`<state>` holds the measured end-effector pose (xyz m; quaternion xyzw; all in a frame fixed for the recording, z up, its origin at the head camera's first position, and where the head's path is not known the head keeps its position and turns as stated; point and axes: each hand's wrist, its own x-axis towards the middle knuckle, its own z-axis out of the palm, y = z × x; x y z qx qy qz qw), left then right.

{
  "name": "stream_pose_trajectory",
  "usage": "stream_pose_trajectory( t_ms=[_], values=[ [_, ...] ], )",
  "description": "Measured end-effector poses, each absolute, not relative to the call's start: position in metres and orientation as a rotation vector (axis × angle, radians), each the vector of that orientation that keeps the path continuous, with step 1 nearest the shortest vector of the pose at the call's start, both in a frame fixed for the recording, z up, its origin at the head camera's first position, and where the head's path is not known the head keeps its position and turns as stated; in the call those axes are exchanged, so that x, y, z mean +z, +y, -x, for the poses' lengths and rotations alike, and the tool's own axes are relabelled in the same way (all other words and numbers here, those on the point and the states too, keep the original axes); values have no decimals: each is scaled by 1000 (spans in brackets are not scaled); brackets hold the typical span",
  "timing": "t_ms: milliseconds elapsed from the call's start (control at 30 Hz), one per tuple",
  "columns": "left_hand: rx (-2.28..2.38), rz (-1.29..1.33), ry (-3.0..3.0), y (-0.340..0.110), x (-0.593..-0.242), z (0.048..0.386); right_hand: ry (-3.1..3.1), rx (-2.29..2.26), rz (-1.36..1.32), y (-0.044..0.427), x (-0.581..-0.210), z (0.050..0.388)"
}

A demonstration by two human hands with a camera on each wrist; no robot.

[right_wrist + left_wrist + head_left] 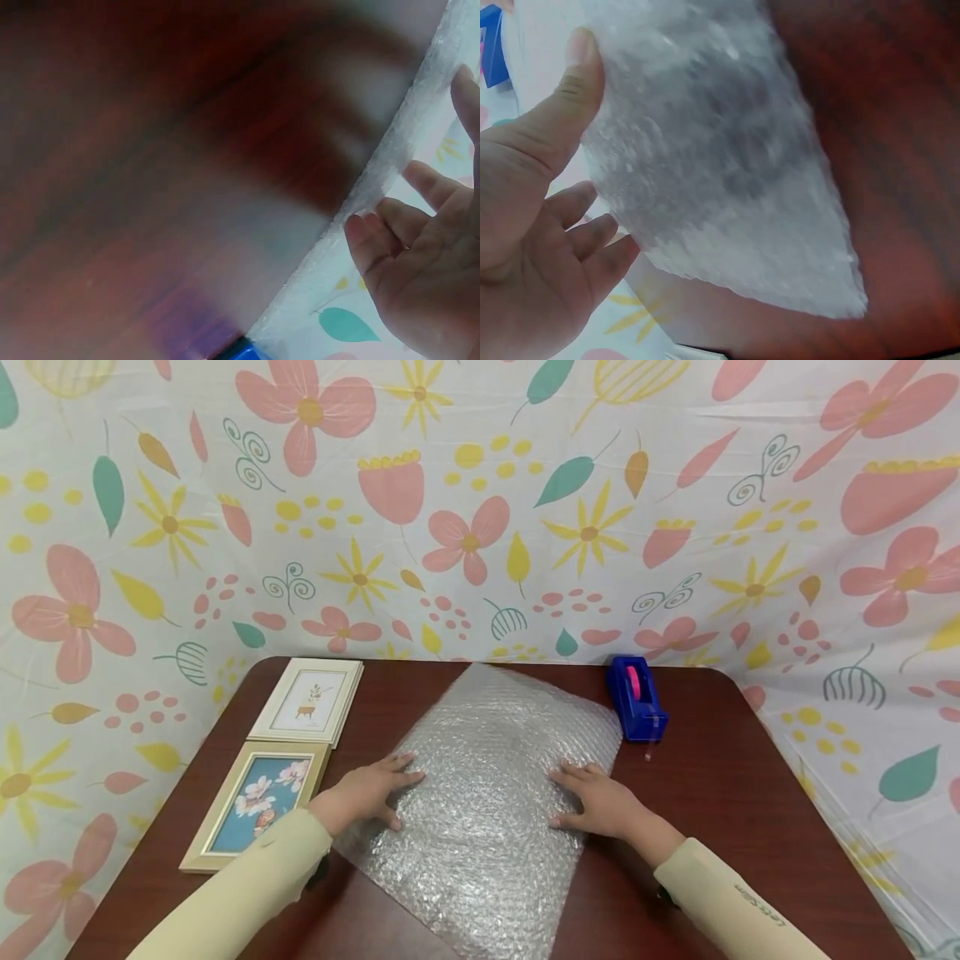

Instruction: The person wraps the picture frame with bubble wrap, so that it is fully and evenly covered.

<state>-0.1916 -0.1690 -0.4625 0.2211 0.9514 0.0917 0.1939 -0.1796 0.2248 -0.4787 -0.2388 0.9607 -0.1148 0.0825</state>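
A sheet of clear bubble wrap lies slantwise across the middle of the table. My left hand touches its left side with spread fingers. Over its right side my right hand rests in a similar way, thumb apart from the fingers. The left wrist view has the left hand along the edge of the bubble wrap. In the right wrist view, the fingertips of the right hand are at the bubble wrap's edge. Neither hand grips the sheet.
Left of the wrap lie a white picture frame and a gold-edged frame with a blue flower picture. A blue tape dispenser with a pink core stands at the back right. Behind the dark wooden table hangs a floral cloth.
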Motion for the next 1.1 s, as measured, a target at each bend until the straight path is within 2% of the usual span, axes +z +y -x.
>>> stream_pose_trajectory(
  t_ms=[433, 1100],
  values=[
    [226, -612, 2663, -167, -450, 201, 2845, -389, 665, 214, -471, 150],
    [33, -605, 2656, -163, -445, 233, 2860, -417, 631, 194, -466, 127]
  ],
)
